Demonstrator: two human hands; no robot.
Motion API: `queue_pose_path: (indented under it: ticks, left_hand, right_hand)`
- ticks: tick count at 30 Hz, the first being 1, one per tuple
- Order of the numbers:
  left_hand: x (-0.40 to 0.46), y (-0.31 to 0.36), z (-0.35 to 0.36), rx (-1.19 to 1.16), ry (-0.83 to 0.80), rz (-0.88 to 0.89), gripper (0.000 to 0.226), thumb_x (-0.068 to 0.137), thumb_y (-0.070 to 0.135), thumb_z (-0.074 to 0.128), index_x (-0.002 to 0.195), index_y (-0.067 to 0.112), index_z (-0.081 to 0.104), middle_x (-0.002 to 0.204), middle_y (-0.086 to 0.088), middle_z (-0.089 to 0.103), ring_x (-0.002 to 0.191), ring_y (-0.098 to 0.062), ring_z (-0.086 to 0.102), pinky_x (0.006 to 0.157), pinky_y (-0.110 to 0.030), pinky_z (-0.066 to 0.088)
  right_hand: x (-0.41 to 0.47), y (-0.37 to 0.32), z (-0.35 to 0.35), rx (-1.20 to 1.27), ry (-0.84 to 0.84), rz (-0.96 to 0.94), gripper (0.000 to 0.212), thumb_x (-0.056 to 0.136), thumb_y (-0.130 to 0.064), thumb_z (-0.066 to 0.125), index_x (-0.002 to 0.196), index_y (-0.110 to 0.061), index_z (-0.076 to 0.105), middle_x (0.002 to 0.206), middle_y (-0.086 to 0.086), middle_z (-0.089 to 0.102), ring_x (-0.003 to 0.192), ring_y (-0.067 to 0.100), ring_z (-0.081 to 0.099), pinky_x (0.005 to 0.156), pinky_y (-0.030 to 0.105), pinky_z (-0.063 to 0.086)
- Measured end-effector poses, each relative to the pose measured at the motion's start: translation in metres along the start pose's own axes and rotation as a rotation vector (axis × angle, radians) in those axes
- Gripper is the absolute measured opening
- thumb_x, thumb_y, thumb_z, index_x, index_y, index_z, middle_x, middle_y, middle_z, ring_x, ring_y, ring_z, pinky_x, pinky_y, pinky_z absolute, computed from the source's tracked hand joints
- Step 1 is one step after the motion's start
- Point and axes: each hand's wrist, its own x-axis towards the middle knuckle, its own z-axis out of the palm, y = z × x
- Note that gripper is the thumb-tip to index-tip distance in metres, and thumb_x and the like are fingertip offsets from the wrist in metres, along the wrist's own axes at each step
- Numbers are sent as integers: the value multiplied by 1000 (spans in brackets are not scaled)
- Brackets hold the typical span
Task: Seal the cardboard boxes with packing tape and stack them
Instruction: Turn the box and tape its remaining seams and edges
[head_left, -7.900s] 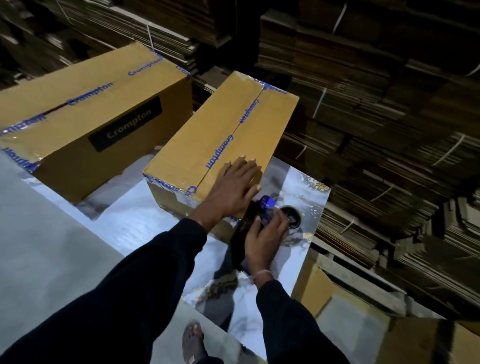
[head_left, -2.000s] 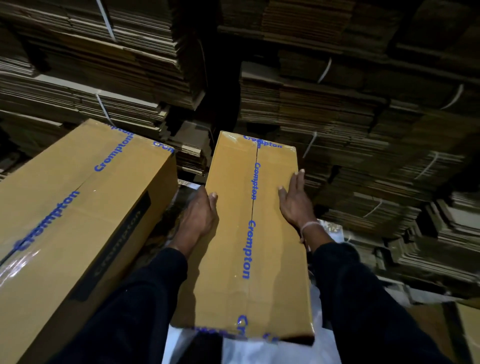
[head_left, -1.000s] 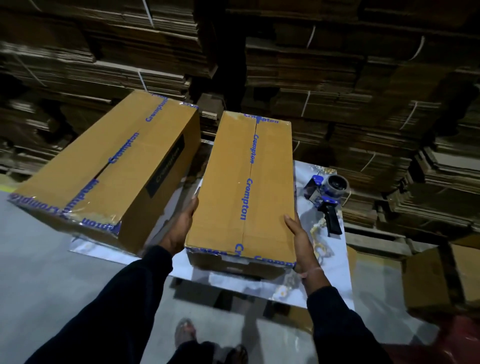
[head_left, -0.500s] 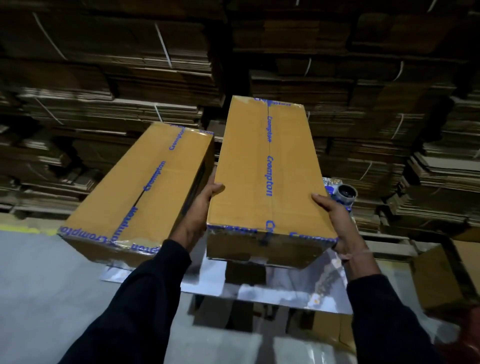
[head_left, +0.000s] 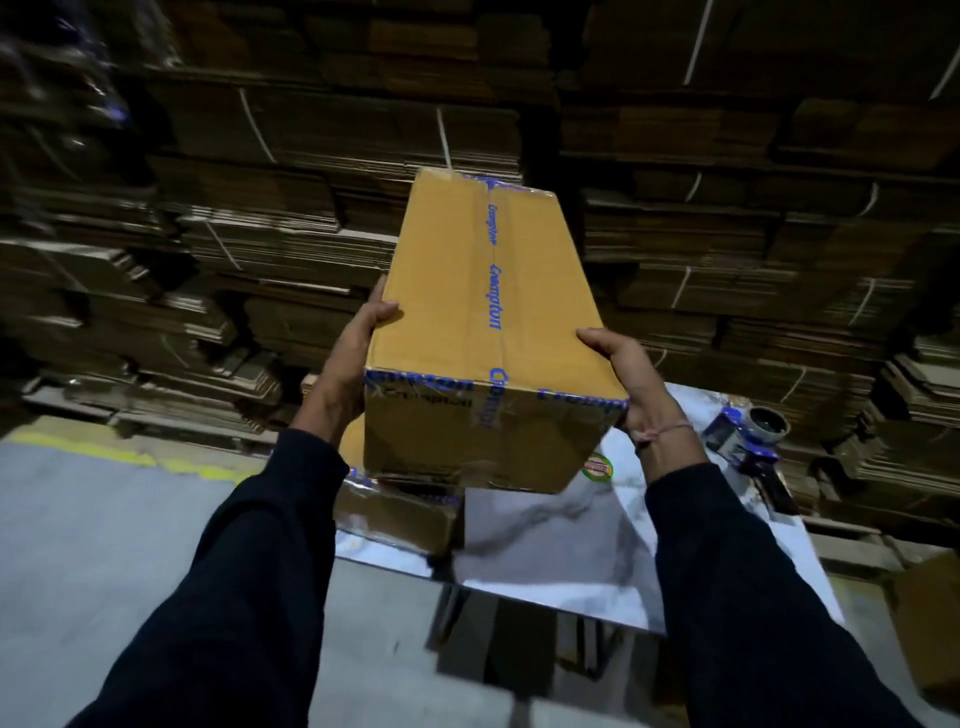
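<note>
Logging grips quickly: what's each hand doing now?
Left hand: gripping the taped brown cardboard box.
Right hand: gripping the same box.

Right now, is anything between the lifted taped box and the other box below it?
Nothing visible. The taped brown cardboard box, gripped by the left hand and right hand, hangs over the second taped cardboard box on the shiny table.

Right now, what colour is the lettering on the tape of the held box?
Blue lettering on clear tape along the box; head view.
</note>
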Motion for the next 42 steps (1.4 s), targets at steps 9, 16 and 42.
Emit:
queue_pose_path:
  ticks: [9,16,42]
  left_hand:
    - [-17,-7,-78,37,147,-98,52,107,24,42,158,21,40,134,-1,64,100,-13,72,83,-29,55]
    - [-17,11,-106,190,92,-180,56,96,49,59,150,50,46,152,1,55,133,-29,59,113,-55,43]
    - [-19,24,49,1372,-177,131,65,110,41,39,163,8,21,172,-17,10,160,-34,0,128,-50,1]
  right_hand:
    - [34,30,68,-161,-92,-56,48,106,-23,50,154,-25,44,141,16,63,120,37,65,92,45,60]
    - [24,36,80,-87,-53,-57,46,110,-20,45,155,-23,42,141,16,62,106,31,69,88,44,60]
    - [13,54,24,-131,-91,-52,18,106,-42,54,117,-30,63,94,-20,73,100,10,60,108,30,43]
